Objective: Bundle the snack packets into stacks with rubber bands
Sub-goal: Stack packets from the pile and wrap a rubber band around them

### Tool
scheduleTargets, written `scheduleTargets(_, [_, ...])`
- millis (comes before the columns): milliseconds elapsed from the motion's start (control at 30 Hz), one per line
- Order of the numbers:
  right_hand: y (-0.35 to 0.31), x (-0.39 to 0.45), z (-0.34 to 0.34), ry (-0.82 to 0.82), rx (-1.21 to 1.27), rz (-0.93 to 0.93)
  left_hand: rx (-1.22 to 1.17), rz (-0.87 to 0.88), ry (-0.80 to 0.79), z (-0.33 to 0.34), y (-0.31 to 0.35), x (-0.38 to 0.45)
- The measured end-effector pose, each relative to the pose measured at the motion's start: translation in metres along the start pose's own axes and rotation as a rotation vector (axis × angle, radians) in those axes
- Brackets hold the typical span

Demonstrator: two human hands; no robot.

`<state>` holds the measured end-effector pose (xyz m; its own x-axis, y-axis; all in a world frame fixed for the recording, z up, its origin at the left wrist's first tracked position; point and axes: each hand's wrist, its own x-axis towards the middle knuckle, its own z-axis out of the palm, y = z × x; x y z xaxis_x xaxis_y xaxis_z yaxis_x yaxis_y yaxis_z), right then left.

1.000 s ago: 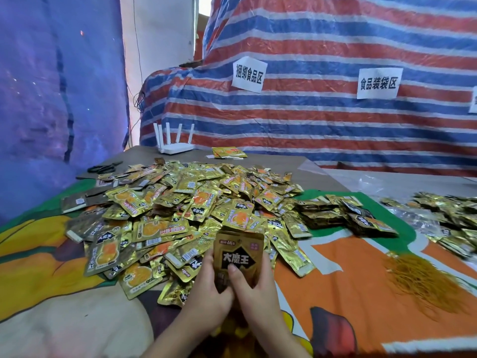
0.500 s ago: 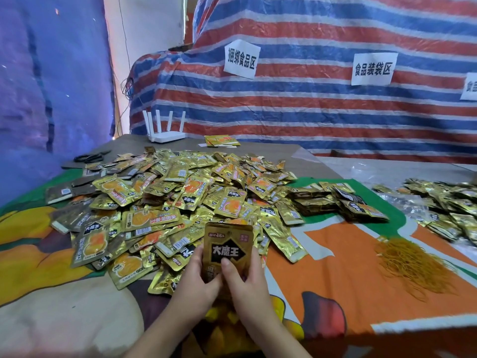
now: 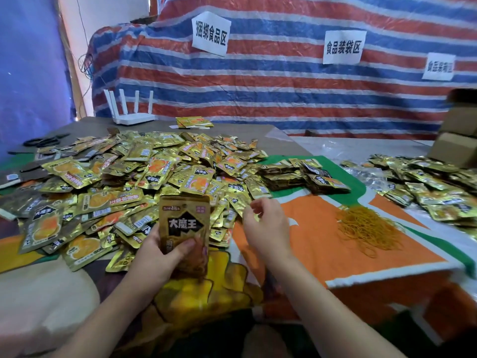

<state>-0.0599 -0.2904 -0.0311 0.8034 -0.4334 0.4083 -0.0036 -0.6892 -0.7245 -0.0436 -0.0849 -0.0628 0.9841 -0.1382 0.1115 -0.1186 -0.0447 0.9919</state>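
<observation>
Across my worktop lies a printed cloth of orange, green and white. At its far left edge a white router stands with four antennas upright, and black scissors lie nearer the left. Behind hangs a striped tarp carrying paper signs (the rightmost blurred). Cardboard boxes sit far right.

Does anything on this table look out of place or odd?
A white router and black scissors sit at the far edge, odd beside a heap of snack packets. Otherwise nothing looks spilled or damaged; the rubber bands lie in one loose pile.
</observation>
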Motion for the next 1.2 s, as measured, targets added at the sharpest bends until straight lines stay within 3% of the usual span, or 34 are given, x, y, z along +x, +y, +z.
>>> scheduleTargets(133, [0.046, 0.053, -0.072, -0.123, -0.761, 0.103, 0.004, 0.008, 0.007, 0.0, 0.002, -0.001])
scheduleTargets(300, [0.09, 0.068, -0.124, -0.204, -1.048, 0.321, -0.002, 0.02, -0.003, 0.002, 0.002, -0.003])
scheduleTargets(1067, [0.122, 0.068, -0.123, -0.257, -0.96, 0.462, 0.034, 0.056, -0.034, -0.001, 0.0, -0.003])
scheduleTargets(1200, [0.122, 0.073, -0.123, -0.11, -0.944, 0.374, 0.018, 0.053, -0.042, -0.002, -0.001, -0.003])
